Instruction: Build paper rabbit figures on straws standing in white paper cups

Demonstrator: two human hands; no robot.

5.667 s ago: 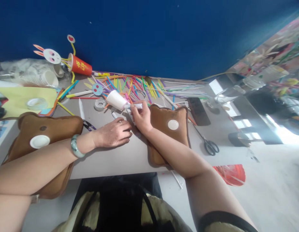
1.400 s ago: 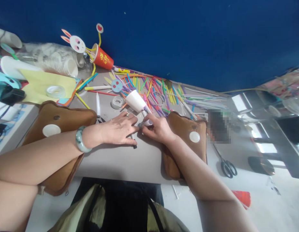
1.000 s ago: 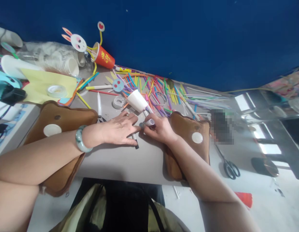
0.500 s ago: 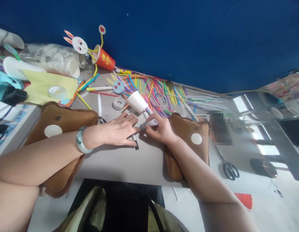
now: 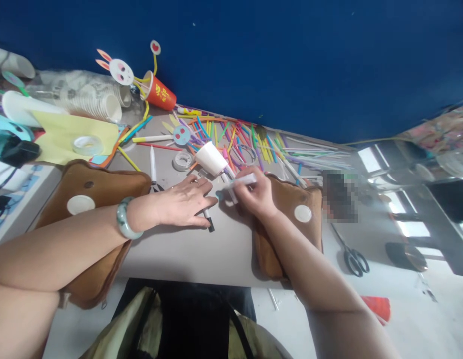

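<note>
In my right hand (image 5: 253,194) is a slim white marker (image 5: 246,180), tilted with its greyish end down to the left near the table. The fingers are closed round it. My left hand (image 5: 188,202) lies on the table with its fingers spread. A pen with a black cap (image 5: 209,221) pokes out from under it, between thumb and forefinger. Just beyond both hands a white paper cup (image 5: 211,158) lies on its side. A tape roll (image 5: 183,160) is left of the cup. Whatever is under my left fingertips cannot be made out.
Colourful straws and sticks (image 5: 268,149) are strewn at the back. A red cup (image 5: 161,93) with a rabbit face (image 5: 121,72) stands back left. Brown cushions (image 5: 104,187) lie under both forearms. Scissors (image 5: 356,262) lie at right. A blue panel (image 5: 272,60) closes off the back.
My right hand has shifted slightly right and turned the white marker, so its far end points higher up to the right. My left hand stays in place.
</note>
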